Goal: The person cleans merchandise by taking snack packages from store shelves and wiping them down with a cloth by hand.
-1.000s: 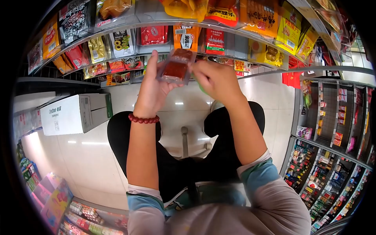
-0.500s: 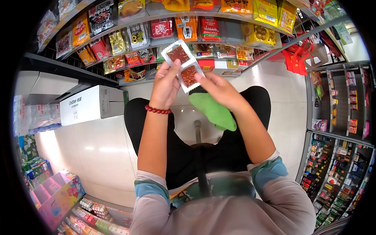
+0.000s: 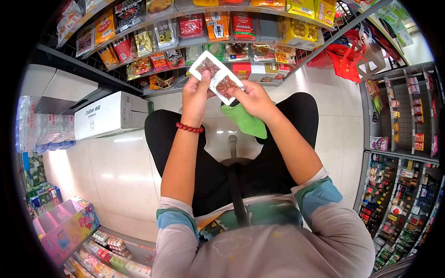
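Snack packet (image 3: 218, 79): two-section, upper centre of the frame
Left hand (image 3: 194, 98): pinching its lower-left edge
Right hand (image 3: 256, 100): pinching its lower-right end, green cloth (image 3: 245, 122) beneath
Shelf (image 3: 267, 28): snack bags (image 3: 191, 26), top

Open floor (image 3: 120, 185) leftward, shelves (image 3: 270, 30) beyond hands (image 3: 193, 99)

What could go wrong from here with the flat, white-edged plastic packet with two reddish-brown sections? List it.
The packet, held by the bare left hand and bare right hand, might slip onto the glossy, pale tiled floor.
The limp green cloth hanging beneath the right hand could drop or get in its way.
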Demonstrator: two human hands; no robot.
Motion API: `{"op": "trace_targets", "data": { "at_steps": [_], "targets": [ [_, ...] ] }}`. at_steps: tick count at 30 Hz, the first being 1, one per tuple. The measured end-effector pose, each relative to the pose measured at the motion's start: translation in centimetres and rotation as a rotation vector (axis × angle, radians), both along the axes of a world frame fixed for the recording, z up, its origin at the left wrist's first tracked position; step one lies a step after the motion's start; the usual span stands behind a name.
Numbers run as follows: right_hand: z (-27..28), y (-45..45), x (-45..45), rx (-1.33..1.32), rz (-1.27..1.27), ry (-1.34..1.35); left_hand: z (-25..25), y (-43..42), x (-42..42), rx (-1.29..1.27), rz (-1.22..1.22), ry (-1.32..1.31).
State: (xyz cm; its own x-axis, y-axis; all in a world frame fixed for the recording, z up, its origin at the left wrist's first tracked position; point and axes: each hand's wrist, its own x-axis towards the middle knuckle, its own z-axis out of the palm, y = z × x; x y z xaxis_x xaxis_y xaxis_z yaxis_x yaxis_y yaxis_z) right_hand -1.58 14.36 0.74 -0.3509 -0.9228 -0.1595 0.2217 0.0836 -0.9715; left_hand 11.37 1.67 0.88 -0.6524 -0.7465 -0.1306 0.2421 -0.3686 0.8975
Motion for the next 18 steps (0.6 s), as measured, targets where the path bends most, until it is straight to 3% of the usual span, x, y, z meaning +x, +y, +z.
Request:
{"op": "trace_targets", "data": {
  "at_steps": [6, 8, 9, 11, 12, 14, 18],
  "targets": [
    [-0.6, -0.7, 0.2, -0.053, -0.083, 0.047, -0.1, 0.0, -0.6, 0.049, 0.062, -0.034],
    [-0.8, -0.8, 0.0, -0.086, -0.191, 0.314, -0.4, -0.5, -0.8, 0.118, 0.058, -0.057],
    [-0.1, -0.6, -0.1, -0.084, -0.192, 0.313, -1.0, -1.1, -0.8, 0.189, 0.039, -0.065],
    [2.0, 0.0, -0.1, 0.187, -0.172, 0.689, -1.3, -1.6, -0.6, 0.23, -0.024, -0.078],
    [1.8, -0.1, -0.2, 0.189, -0.171, 0.687, -1.1, -1.7, -0.6, 0.232, -0.025, -0.079],
    [1.2, -0.2, -0.2, 0.089, -0.235, 1.185, -0.7, -2.2, -0.8, 0.316, -0.078, 0.046],
    [0.4, -0.4, -0.6, -0.013, -0.199, 1.259, -0.3, -2.7, -1.1, 0.436, -0.158, 0.196]
  ]
}}
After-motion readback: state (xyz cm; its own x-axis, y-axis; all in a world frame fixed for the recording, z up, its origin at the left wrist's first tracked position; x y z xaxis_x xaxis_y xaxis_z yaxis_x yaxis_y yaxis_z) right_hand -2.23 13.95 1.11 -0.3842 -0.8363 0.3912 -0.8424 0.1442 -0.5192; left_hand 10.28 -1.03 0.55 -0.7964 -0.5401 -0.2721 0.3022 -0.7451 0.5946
